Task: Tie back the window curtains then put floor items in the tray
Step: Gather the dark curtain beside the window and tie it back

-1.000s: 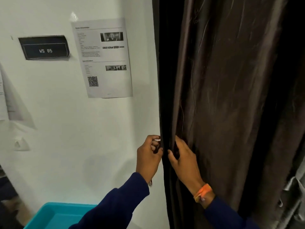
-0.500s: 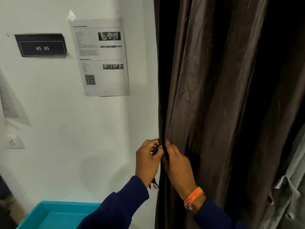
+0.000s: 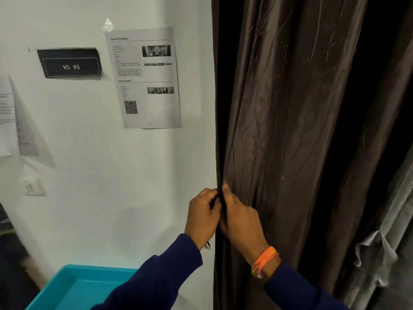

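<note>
Wall: white wall [image 3: 93, 198] left of dark curtain [image 3: 279, 130]; teal tray [image 3: 73, 285] below.
Hands: left hand [image 3: 202, 217] and right hand [image 3: 242, 220] pinch the curtain edge.
Change: hands now closer together.

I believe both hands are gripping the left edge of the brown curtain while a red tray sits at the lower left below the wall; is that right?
Not quite: the tray is teal, not red, as the head view shows. The rest holds: the left hand and right hand both grip the left edge of the brown curtain, and the tray sits at the lower left below the wall.
</note>
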